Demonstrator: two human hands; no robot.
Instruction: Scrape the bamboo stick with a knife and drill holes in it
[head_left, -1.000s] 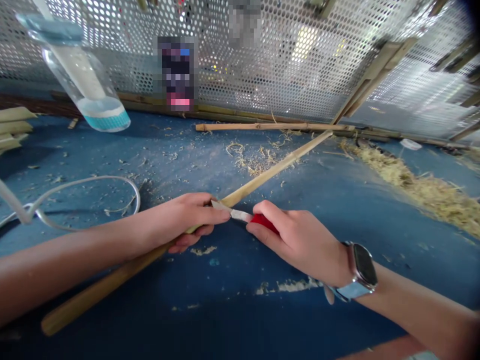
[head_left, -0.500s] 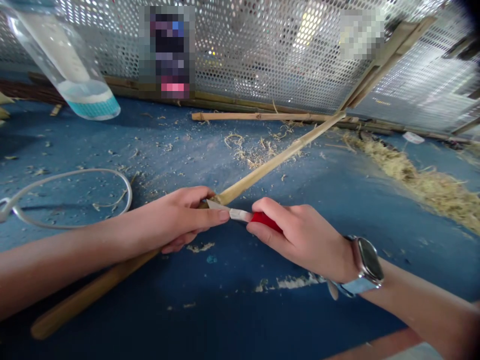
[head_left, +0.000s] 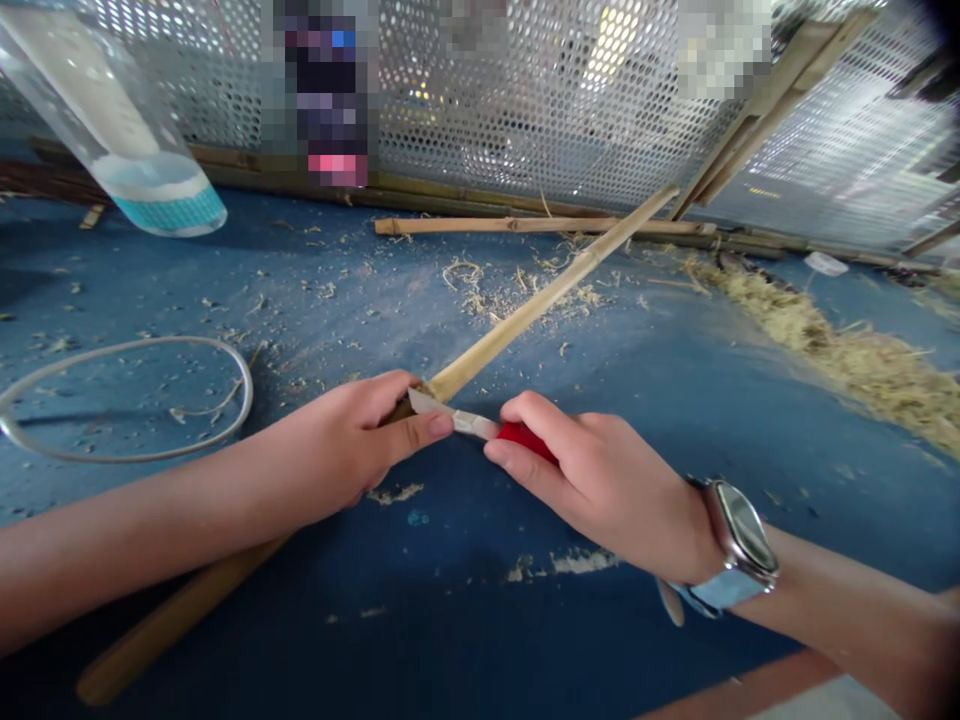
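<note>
A long bamboo stick (head_left: 525,315) lies slantwise across the blue worktop (head_left: 675,400), from the near left to the far right. My left hand (head_left: 352,450) is wrapped round the stick near its middle, thumb pressed on the back of a blade. My right hand (head_left: 592,480), with a watch on the wrist, grips a red-handled knife (head_left: 480,428). The pale blade rests against the stick just beside my left fingers.
A clear plastic bottle (head_left: 127,140) with a teal band stands at the far left. A white cable loop (head_left: 127,400) lies on the left. Bamboo shavings (head_left: 832,350) pile up at the right. Another bamboo stick (head_left: 525,226) lies along the perforated metal wall (head_left: 525,100).
The stick's far end has swung a little left and up. Both hands keep their grip and stay in nearly the same place, with the blade still against the stick.
</note>
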